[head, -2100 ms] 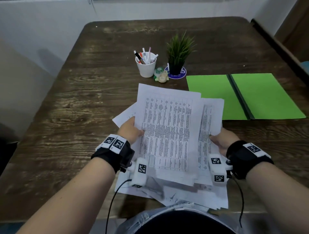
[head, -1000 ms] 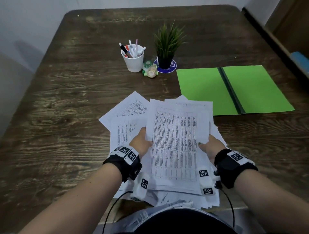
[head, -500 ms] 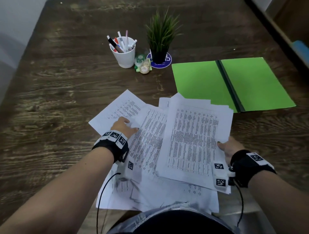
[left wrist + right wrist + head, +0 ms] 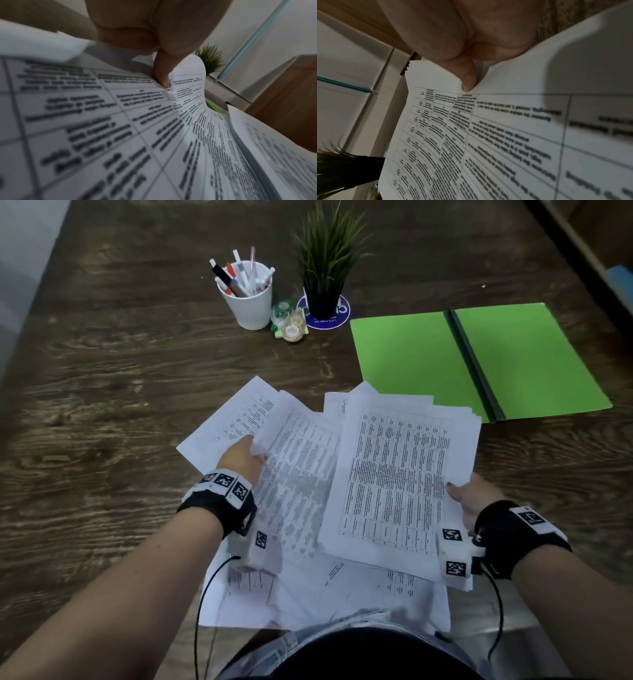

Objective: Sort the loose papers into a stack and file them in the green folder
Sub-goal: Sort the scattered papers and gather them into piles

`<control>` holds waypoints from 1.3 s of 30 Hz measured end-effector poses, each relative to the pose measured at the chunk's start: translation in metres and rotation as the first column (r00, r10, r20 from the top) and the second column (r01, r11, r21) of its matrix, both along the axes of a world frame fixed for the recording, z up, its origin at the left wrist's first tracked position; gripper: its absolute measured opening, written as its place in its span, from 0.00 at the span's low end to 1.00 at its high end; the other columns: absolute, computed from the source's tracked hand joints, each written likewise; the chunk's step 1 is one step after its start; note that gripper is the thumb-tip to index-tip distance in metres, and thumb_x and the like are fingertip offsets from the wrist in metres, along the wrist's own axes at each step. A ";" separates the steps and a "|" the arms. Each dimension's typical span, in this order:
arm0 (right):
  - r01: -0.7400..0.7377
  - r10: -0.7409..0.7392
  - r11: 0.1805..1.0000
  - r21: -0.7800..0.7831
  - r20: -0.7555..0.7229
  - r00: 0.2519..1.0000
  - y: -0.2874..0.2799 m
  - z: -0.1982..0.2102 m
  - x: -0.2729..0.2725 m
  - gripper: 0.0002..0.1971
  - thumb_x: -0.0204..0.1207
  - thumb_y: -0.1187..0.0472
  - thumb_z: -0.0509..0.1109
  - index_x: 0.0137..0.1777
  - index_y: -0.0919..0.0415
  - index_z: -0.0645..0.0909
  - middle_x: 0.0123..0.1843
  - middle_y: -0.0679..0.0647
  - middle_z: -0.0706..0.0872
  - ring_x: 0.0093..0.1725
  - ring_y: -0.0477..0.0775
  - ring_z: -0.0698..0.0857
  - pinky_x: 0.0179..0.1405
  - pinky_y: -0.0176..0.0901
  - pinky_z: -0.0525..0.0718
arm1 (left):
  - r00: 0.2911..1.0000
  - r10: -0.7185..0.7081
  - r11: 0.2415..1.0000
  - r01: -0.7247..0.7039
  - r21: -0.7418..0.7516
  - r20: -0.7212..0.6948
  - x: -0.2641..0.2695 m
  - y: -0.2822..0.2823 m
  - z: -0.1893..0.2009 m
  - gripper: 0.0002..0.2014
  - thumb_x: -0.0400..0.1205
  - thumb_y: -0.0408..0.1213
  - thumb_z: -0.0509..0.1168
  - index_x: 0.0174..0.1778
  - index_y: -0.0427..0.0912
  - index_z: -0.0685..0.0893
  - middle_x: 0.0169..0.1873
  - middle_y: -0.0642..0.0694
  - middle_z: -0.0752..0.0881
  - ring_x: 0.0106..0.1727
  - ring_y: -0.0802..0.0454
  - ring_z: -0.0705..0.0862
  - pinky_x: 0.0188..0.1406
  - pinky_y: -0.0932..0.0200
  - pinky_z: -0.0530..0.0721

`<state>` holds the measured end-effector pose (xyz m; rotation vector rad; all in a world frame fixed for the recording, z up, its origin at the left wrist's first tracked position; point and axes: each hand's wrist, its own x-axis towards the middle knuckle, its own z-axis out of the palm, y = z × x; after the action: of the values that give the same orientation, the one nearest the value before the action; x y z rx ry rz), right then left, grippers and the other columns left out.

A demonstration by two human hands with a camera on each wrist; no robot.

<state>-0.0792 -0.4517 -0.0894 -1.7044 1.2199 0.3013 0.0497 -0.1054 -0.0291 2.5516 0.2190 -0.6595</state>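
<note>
Loose printed sheets lie overlapped at the table's near edge. My right hand [image 4: 469, 494] grips a gathered stack of papers [image 4: 400, 477] by its right edge, thumb on top [image 4: 468, 79], holding it a little above the rest. My left hand [image 4: 245, 457] pinches the curled left edge of a single printed sheet [image 4: 298, 470] left of the stack; the thumb [image 4: 162, 73] presses on that sheet [image 4: 120, 121]. More sheets [image 4: 226, 426] spread beneath both hands and hang over the table's edge. The green folder [image 4: 479, 357] lies open and flat at the right, beyond the stack.
A white cup of pens [image 4: 248, 294], a small potted plant [image 4: 325, 268] on a blue coaster and tape rolls [image 4: 291, 323] stand behind the papers. Bare dark wood table [image 4: 102, 405] stretches to the left. A dark ledge [image 4: 582, 251] runs along the right.
Both hands held the stack together; the left hand then let go, moved left and now pinches a separate sheet. The right hand keeps the stack, shifted right.
</note>
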 end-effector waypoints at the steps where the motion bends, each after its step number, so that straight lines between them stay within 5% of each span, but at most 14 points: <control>1: -0.007 0.007 1.000 0.015 0.007 1.000 0.001 0.001 0.000 0.22 0.79 0.67 0.66 0.72 0.66 0.70 0.70 0.63 0.80 0.66 0.65 0.79 0.70 0.60 0.76 | 1.000 0.014 1.000 -0.015 0.024 0.004 0.003 0.007 0.004 0.18 0.86 0.34 0.57 0.72 0.34 0.72 0.67 0.34 0.77 0.69 0.36 0.75 0.65 0.50 0.72; 4: 0.017 -0.018 1.000 0.017 0.030 0.999 0.000 0.000 -0.001 0.22 0.80 0.67 0.65 0.73 0.68 0.69 0.69 0.60 0.78 0.70 0.65 0.76 0.70 0.55 0.73 | 0.998 0.065 0.996 -0.064 0.065 -0.007 0.012 0.032 0.013 0.20 0.86 0.33 0.56 0.75 0.36 0.69 0.69 0.32 0.76 0.68 0.35 0.76 0.64 0.48 0.73; 8: 0.053 -0.068 0.988 0.147 0.099 0.993 -0.004 0.001 -0.004 0.22 0.80 0.70 0.63 0.74 0.66 0.69 0.71 0.59 0.78 0.69 0.63 0.77 0.73 0.56 0.71 | 0.995 0.104 0.994 -0.104 0.045 -0.001 0.015 0.066 0.020 0.17 0.84 0.33 0.59 0.69 0.38 0.75 0.59 0.35 0.82 0.53 0.38 0.81 0.49 0.51 0.75; 11: 0.039 -0.070 0.965 0.260 0.112 0.991 -0.006 0.008 -0.009 0.23 0.81 0.71 0.61 0.76 0.65 0.67 0.70 0.62 0.79 0.68 0.63 0.78 0.75 0.64 0.69 | 0.997 0.045 0.997 -0.040 0.072 -0.062 0.005 0.076 0.025 0.24 0.83 0.37 0.63 0.77 0.41 0.69 0.71 0.38 0.76 0.69 0.38 0.77 0.64 0.49 0.75; 13: 0.019 -0.061 0.950 0.313 0.126 0.990 -0.005 0.018 -0.011 0.24 0.82 0.72 0.59 0.77 0.63 0.65 0.72 0.61 0.77 0.69 0.63 0.77 0.73 0.61 0.70 | 0.990 -0.040 0.994 0.054 0.097 -0.133 -0.007 0.072 0.028 0.30 0.83 0.40 0.64 0.81 0.42 0.63 0.78 0.42 0.67 0.77 0.41 0.68 0.72 0.51 0.68; 15: -0.001 -0.061 0.936 0.352 0.163 0.985 -0.004 0.025 -0.015 0.25 0.83 0.73 0.56 0.79 0.62 0.63 0.72 0.58 0.75 0.67 0.59 0.76 0.65 0.55 0.75 | 0.981 -0.099 0.991 0.112 0.070 -0.168 -0.017 0.063 0.028 0.31 0.82 0.42 0.65 0.81 0.44 0.61 0.79 0.43 0.65 0.78 0.43 0.66 0.73 0.53 0.66; 18: -0.009 -0.083 0.925 0.381 0.225 0.971 -0.003 0.034 -0.023 0.26 0.83 0.74 0.55 0.80 0.61 0.60 0.75 0.58 0.73 0.71 0.60 0.74 0.68 0.54 0.71 | 0.972 -0.180 0.981 0.189 0.045 -0.152 -0.026 0.041 0.026 0.31 0.82 0.44 0.65 0.80 0.43 0.63 0.79 0.43 0.66 0.79 0.44 0.65 0.74 0.54 0.65; 20: 0.007 -0.112 0.910 0.415 0.229 0.967 -0.004 0.037 -0.029 0.25 0.83 0.74 0.54 0.80 0.61 0.61 0.72 0.60 0.75 0.66 0.63 0.78 0.60 0.51 0.77 | 0.974 -0.190 0.981 0.193 0.015 -0.120 -0.027 0.022 0.023 0.29 0.82 0.45 0.65 0.78 0.42 0.66 0.77 0.42 0.70 0.77 0.44 0.68 0.72 0.54 0.67; 22: 0.030 -0.145 0.891 0.454 0.222 0.964 -0.008 0.038 -0.034 0.24 0.83 0.74 0.54 0.77 0.59 0.65 0.66 0.59 0.76 0.52 0.55 0.81 0.40 0.46 0.86 | 0.981 -0.177 0.984 0.177 -0.011 -0.080 -0.026 0.001 0.020 0.28 0.82 0.45 0.64 0.77 0.41 0.67 0.75 0.41 0.72 0.75 0.42 0.70 0.70 0.54 0.69; 24: 0.071 -0.194 0.874 0.480 0.213 0.958 -0.013 0.037 -0.040 0.23 0.83 0.74 0.54 0.75 0.58 0.67 0.65 0.57 0.78 0.50 0.54 0.82 0.32 0.47 0.87 | 0.985 -0.157 0.988 0.157 -0.018 -0.067 -0.025 -0.017 0.012 0.27 0.82 0.45 0.64 0.76 0.39 0.69 0.73 0.40 0.74 0.73 0.41 0.73 0.68 0.53 0.71; 27: 0.098 -0.228 0.866 0.490 0.213 0.950 -0.017 0.035 -0.042 0.24 0.83 0.75 0.53 0.77 0.60 0.66 0.64 0.57 0.78 0.48 0.53 0.82 0.37 0.51 0.84 | 0.983 -0.176 0.984 0.176 0.001 -0.060 -0.024 -0.038 -0.005 0.25 0.79 0.47 0.67 0.69 0.37 0.76 0.64 0.38 0.79 0.63 0.40 0.79 0.59 0.52 0.78; 30: 0.070 -0.189 0.883 0.464 0.217 0.958 -0.013 0.037 -0.041 0.24 0.83 0.75 0.53 0.77 0.63 0.64 0.65 0.57 0.76 0.54 0.56 0.79 0.53 0.53 0.77 | 0.976 -0.218 0.970 0.216 0.115 0.002 -0.027 -0.051 -0.016 0.29 0.77 0.48 0.69 0.71 0.39 0.73 0.65 0.38 0.74 0.67 0.38 0.74 0.65 0.48 0.75; 34: 0.078 -0.174 0.884 0.461 0.169 0.970 -0.017 0.027 -0.039 0.22 0.82 0.75 0.55 0.75 0.62 0.67 0.68 0.60 0.78 0.61 0.61 0.78 0.62 0.62 0.75 | 0.979 -0.171 0.983 0.162 0.088 0.110 -0.032 -0.058 -0.025 0.32 0.71 0.43 0.76 0.69 0.44 0.71 0.64 0.41 0.74 0.66 0.40 0.72 0.64 0.49 0.73; 39: 0.075 -0.157 0.894 0.442 0.151 0.976 -0.022 0.022 -0.037 0.20 0.81 0.75 0.58 0.73 0.64 0.70 0.66 0.58 0.81 0.63 0.60 0.79 0.69 0.58 0.73 | 0.984 -0.178 0.979 0.178 0.102 -0.002 -0.028 -0.058 -0.025 0.33 0.67 0.47 0.79 0.65 0.47 0.72 0.60 0.43 0.78 0.62 0.42 0.77 0.62 0.48 0.79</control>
<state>-0.1165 -0.4734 -0.0677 -1.2376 1.0224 0.3097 0.0216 -0.1639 -0.0537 2.6931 0.0215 -0.7222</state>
